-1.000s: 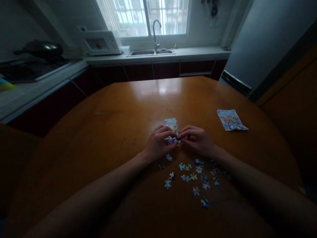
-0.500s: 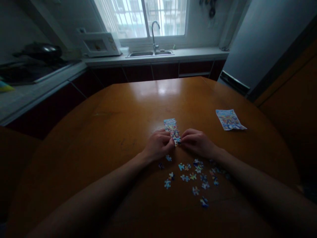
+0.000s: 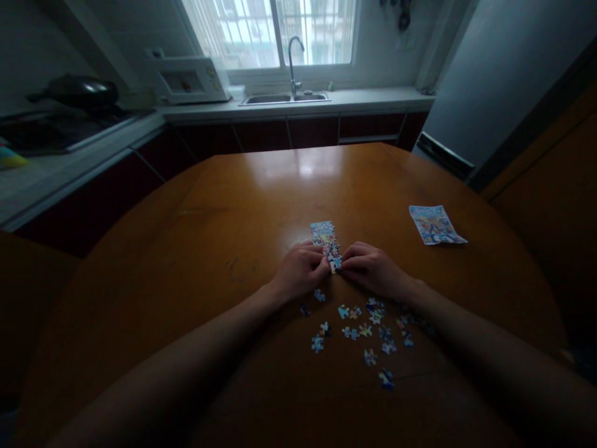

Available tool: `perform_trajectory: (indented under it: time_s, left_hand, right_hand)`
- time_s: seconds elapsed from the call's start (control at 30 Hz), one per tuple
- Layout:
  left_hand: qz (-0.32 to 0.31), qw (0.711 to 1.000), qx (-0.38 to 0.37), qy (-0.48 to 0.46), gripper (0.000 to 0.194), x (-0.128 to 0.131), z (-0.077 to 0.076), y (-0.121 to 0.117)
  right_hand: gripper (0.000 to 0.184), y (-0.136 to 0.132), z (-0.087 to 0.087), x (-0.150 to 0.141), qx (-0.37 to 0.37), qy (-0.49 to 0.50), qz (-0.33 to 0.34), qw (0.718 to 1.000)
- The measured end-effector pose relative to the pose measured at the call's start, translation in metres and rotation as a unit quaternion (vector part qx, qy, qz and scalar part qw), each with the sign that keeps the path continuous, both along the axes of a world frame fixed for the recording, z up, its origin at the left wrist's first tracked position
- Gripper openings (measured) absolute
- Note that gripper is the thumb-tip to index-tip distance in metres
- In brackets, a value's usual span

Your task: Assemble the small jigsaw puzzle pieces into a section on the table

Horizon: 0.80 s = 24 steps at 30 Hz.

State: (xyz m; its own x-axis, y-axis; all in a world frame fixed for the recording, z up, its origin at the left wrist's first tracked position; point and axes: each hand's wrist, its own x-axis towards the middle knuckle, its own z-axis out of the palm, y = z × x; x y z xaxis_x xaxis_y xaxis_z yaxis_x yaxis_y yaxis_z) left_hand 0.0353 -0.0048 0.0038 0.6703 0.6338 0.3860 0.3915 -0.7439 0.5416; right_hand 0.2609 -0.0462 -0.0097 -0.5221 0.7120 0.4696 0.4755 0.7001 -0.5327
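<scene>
A partly joined jigsaw puzzle (image 3: 326,235) lies on the wooden table (image 3: 224,211), its right side edged with knobs and gaps. My left hand (image 3: 302,267) rests over its lower left, fingers closed along the puzzle's edge. At the lower right corner, the fingertips of my right hand (image 3: 366,266) are pinched together against a puzzle piece (image 3: 336,267), which they partly hide. Several loose puzzle pieces (image 3: 386,339) are scattered nearer to me, some beneath my right forearm. Two of them, a light blue piece (image 3: 319,295) and a dark piece (image 3: 305,310), lie below my left hand.
A creased picture sheet (image 3: 436,225) lies at the table's right. Beyond the table are a sink (image 3: 268,99) with a tap, a microwave (image 3: 189,79) and a stove with a black pan (image 3: 79,92). A fridge (image 3: 494,81) stands at the right.
Both hands stay at the lower end of the puzzle, with only slight finger movement. The whole view has shifted a little. The loose pieces lie as before.
</scene>
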Motion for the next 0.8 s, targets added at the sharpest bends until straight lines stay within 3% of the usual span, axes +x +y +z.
perform_trajectory:
  time_s: [0.8]
  left_hand:
    - [-0.008,1.000,-0.002,-0.001,0.042,-0.0008,-0.0019,0.0000]
  right_hand:
    - [0.012,-0.0006,0.0041,-0.0003,-0.003,-0.035,0.001,0.999]
